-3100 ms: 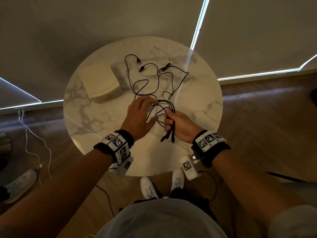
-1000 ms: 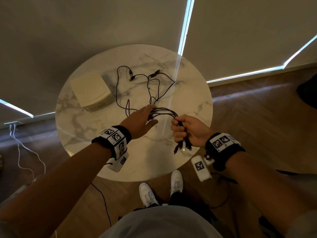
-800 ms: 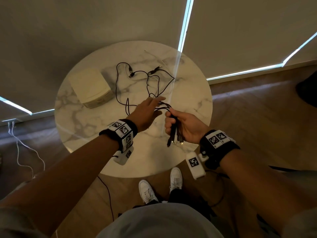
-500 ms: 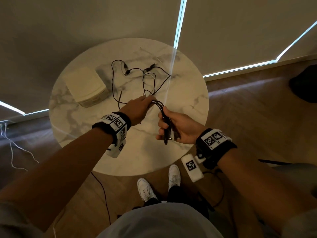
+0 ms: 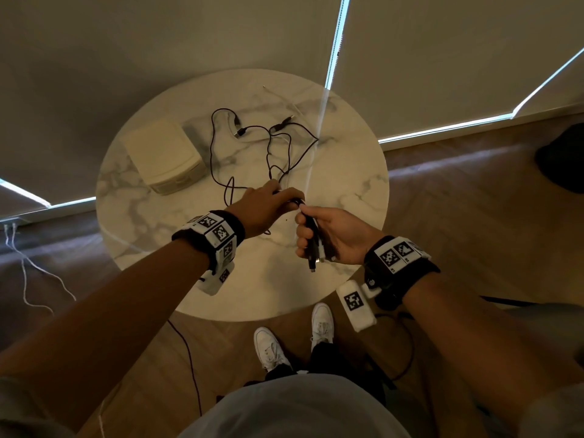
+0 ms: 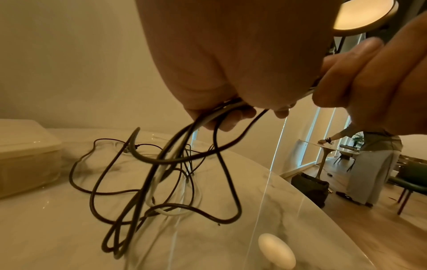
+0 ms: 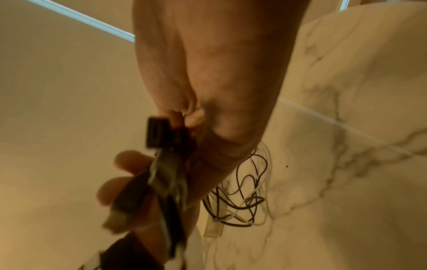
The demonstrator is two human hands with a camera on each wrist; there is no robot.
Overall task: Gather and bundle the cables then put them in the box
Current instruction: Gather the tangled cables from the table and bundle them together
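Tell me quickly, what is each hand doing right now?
Left hand: grips the cables above the table.
Right hand: grips the plug ends.

Black wristbands [image 5: 401,273] with white checkered marker tiles – bare forearms, white sneakers [image 5: 271,349], grey top.

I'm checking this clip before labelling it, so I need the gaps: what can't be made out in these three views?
- How many cables the right hand grips: head view, its fingers cover them; right wrist view, blurred.
- Connector types at the loose ends: head view, too small.
- Left hand grip: head view, hidden by its own back.
- Box contents: head view, lid shut; left wrist view, cut off by the left edge.
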